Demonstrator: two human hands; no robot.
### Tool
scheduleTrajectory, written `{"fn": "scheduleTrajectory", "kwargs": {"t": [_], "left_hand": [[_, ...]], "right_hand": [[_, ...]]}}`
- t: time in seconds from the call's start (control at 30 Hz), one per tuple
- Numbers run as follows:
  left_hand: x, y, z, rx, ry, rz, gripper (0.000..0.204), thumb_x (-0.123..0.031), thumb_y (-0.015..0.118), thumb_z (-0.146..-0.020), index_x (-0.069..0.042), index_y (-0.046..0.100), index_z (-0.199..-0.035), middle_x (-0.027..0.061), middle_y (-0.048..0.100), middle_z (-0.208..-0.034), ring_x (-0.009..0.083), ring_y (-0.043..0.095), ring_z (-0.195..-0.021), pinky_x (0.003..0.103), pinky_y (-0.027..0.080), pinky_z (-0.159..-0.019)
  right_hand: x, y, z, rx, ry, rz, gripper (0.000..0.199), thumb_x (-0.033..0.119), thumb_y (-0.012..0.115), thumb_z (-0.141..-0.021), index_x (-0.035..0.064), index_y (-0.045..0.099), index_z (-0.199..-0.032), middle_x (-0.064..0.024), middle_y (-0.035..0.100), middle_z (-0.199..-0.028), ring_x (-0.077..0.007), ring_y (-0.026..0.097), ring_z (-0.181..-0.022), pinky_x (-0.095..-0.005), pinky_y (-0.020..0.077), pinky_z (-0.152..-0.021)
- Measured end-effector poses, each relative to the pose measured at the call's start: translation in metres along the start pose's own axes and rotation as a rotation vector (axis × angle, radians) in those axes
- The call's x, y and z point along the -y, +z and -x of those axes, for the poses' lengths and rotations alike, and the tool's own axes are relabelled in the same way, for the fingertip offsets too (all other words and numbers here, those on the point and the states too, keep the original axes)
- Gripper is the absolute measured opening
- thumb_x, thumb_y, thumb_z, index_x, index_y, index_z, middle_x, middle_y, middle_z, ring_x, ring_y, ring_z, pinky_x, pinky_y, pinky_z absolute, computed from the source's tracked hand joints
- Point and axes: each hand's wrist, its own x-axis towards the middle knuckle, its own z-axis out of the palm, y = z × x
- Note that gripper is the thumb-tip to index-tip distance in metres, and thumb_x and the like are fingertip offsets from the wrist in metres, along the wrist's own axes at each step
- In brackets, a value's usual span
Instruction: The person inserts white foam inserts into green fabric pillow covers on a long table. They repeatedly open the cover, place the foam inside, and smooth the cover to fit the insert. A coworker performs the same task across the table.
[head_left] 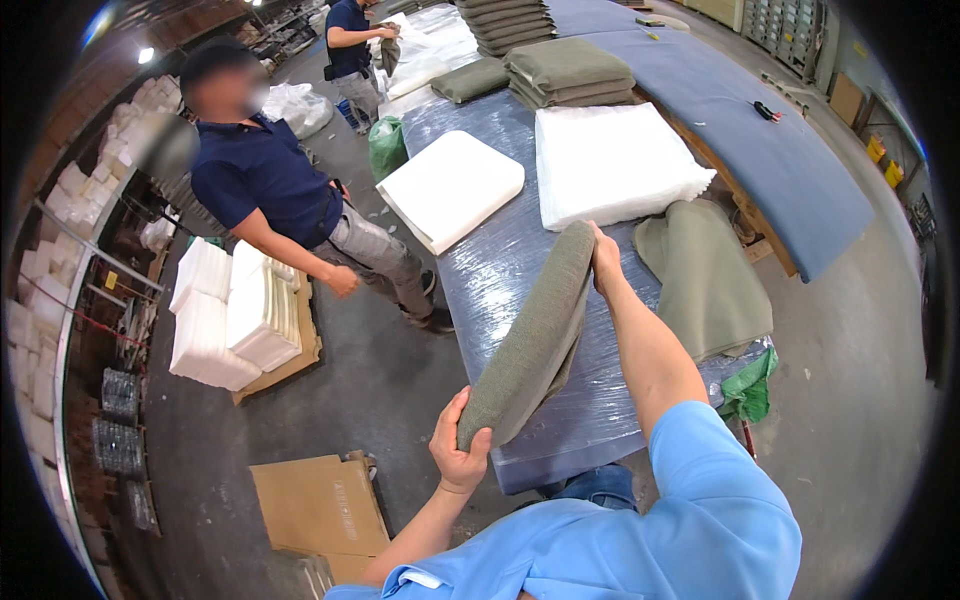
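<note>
Far left, white stacked sheets (240, 310) on a pallet; co-worker in navy shirt (255, 175) stands behind them, arm lowered. Flat brown cardboard (315, 500) on floor. Then a folded white sheet (455, 190) on the plastic-wrapped table (490, 285). Left hand (462, 445) grasps lower end of the folded grey-green cloth (530, 340), thumb on near side. Cloth is tilted, held up over the table's near part. Right hand (605, 260) grips its upper end, fingers partly hidden. White pile (615, 165) just beyond that hand; loose olive fabric (705, 280) right of it, green plastic (748, 385) at table corner.
</note>
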Motion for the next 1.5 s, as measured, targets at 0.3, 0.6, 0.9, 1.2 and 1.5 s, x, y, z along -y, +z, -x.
{"fn": "scheduleTrajectory", "kwargs": {"t": [0.3,0.6,0.9,1.2,1.5], "left_hand": [[0.000,-0.021,-0.052,-0.085,-0.150,0.127,0.043,-0.027,0.045,-0.109,0.007,0.071,-0.110,0.0159,0.075,-0.111,0.0230,0.069,-0.103,0.035,0.051,-0.095],[0.012,-0.061,-0.078,-0.292,-0.322,0.188,0.043,-0.026,0.048,-0.109,0.005,0.071,-0.091,0.0129,0.076,-0.088,0.0188,0.070,-0.086,0.033,0.052,-0.083],[0.038,-0.107,0.051,-0.087,-0.736,0.324,0.031,-0.020,0.062,-0.102,0.002,0.070,-0.122,0.0139,0.066,-0.129,0.0200,0.061,-0.119,0.033,0.046,-0.102],[-0.015,-0.117,0.084,0.096,-1.188,0.601,0.060,-0.022,0.067,-0.103,-0.004,0.043,-0.155,0.0184,0.051,-0.150,0.0260,0.057,-0.130,0.038,0.051,-0.104],[0.039,-0.107,0.058,0.810,-1.149,0.239,0.094,-0.054,0.064,-0.098,-0.009,0.018,-0.167,0.0296,0.020,-0.168,0.0377,0.026,-0.156,0.048,0.032,-0.123]], "right_hand": [[0.015,-0.030,0.019,-0.218,-0.006,-0.347,0.041,0.036,0.060,-0.103,0.0015,0.068,-0.124,-0.0090,0.071,-0.118,-0.0242,0.067,-0.107,-0.0378,0.0522,-0.095],[-0.024,-0.085,0.199,-0.403,-0.181,-0.530,0.041,0.042,0.054,-0.107,0.0052,0.067,-0.121,-0.0068,0.070,-0.110,-0.0218,0.064,-0.104,-0.0391,0.0495,-0.097],[-0.005,-0.126,0.288,0.026,0.176,-0.076,0.044,0.033,0.065,-0.101,0.0017,0.063,-0.132,-0.0116,0.066,-0.124,-0.0236,0.064,-0.111,-0.0381,0.0500,-0.099],[0.011,-0.166,0.347,0.009,0.489,0.022,0.066,0.018,0.066,-0.096,0.0079,0.041,-0.157,-0.0128,0.056,-0.146,-0.0280,0.056,-0.132,-0.0462,0.0486,-0.108],[0.025,-0.165,0.274,0.352,0.403,1.174,0.066,0.040,0.070,-0.094,0.0087,0.052,-0.150,-0.0198,0.059,-0.142,-0.0330,0.056,-0.132,-0.0420,0.0448,-0.111]]}}
